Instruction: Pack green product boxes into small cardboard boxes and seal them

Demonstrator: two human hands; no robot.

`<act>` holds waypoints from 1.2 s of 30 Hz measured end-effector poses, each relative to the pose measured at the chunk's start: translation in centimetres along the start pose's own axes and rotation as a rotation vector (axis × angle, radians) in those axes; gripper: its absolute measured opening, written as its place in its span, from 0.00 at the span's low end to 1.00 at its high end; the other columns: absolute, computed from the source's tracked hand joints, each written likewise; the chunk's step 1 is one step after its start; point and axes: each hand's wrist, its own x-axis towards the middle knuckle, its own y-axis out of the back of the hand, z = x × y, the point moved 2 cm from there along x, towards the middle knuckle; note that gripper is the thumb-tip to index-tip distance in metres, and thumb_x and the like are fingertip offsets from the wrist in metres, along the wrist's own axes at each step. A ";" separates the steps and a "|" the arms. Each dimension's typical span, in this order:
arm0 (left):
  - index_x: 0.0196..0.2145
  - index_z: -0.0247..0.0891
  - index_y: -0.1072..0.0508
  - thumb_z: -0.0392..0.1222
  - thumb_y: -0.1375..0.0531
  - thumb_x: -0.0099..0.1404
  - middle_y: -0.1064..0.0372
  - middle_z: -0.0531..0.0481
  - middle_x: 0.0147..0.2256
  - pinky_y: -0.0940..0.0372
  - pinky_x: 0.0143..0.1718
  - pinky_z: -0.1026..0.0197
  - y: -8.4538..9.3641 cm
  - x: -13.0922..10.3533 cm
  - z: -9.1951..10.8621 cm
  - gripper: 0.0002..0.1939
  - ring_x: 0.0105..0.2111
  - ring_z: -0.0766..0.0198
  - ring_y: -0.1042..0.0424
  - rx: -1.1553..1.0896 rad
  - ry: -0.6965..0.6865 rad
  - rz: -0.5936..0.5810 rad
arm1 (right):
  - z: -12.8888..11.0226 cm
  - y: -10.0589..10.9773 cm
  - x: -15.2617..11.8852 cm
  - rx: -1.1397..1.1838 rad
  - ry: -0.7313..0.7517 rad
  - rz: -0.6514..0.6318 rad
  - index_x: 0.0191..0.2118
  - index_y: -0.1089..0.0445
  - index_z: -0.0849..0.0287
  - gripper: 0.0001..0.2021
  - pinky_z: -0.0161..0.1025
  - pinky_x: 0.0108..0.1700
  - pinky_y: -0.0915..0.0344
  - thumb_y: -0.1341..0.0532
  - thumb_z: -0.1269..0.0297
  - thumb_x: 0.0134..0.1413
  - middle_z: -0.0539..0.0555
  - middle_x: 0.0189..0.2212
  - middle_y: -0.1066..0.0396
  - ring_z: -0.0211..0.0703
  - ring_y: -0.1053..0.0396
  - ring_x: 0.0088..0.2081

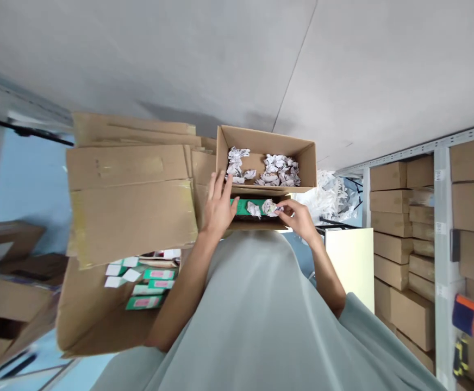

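Note:
Two cardboard boxes stand side by side in front of me. Crumpled paper (280, 169) lies in two heaps inside the farther box (266, 136). In the nearer, narrow box (257, 226) there is a green carton (242, 206), with a small paper wad (254, 210) over it. My right hand (300, 218) reaches over the right end of the nearer box, thumb and fingers closed on a crumpled paper ball (269, 207). My left hand (219, 205) lies at the boxes' left ends, fingers stretched and apart, with nothing held.
Flattened cardboard sheets (131, 203) are stacked on the left, over a large open carton (86, 312) with green-and-white boxes (147, 302). Clear plastic bags (326, 193) lie to the right. Shelves with brown boxes (392, 239) stand at far right. A pale wall (220, 65) rises behind.

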 end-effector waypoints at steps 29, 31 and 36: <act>0.42 0.42 0.19 0.49 0.42 0.72 0.13 0.39 0.44 0.27 0.46 0.52 0.3 -11.8 3.0 0.13 0.46 0.44 0.14 0.219 0.133 -0.212 | 9.6 -4.5 -14.6 -0.286 -0.606 0.276 0.50 0.16 0.56 0.11 0.37 0.46 0.32 0.38 0.63 0.78 0.59 0.49 0.12 0.52 0.15 0.51; 0.42 0.42 0.19 0.49 0.42 0.72 0.13 0.40 0.44 0.28 0.46 0.53 -1.6 -12.3 6.2 0.13 0.46 0.45 0.14 0.249 0.075 -0.257 | 11.8 -3.6 -17.8 -0.266 -0.635 0.320 0.49 0.16 0.56 0.11 0.37 0.45 0.33 0.38 0.63 0.78 0.58 0.49 0.12 0.51 0.15 0.50; 0.40 0.44 0.19 0.48 0.41 0.72 0.13 0.45 0.42 0.29 0.45 0.55 -9.4 -13.3 16.2 0.11 0.44 0.49 0.15 0.241 -0.159 -0.373 | 18.8 -1.1 -28.9 -0.135 -0.793 0.483 0.48 0.16 0.54 0.11 0.37 0.44 0.34 0.38 0.62 0.78 0.56 0.46 0.12 0.49 0.17 0.46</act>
